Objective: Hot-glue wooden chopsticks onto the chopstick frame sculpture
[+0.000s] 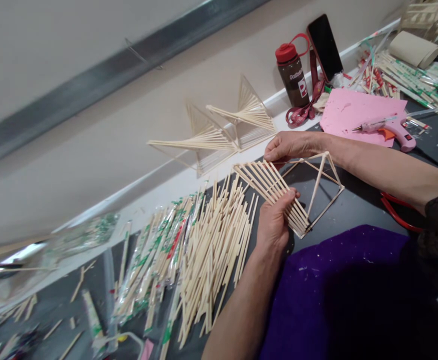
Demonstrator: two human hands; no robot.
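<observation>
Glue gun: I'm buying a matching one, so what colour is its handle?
The glue gun has a pink handle, best seen in the head view.

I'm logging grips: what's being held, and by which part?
A stick frame: left hand gripping its slatted side, thumb on top; right hand at that side's upper edge, its grip partly hidden.

dark grey tabletop, on it loose wooden sticks, plastic-wrapped chopsticks and a pink sheet
</observation>
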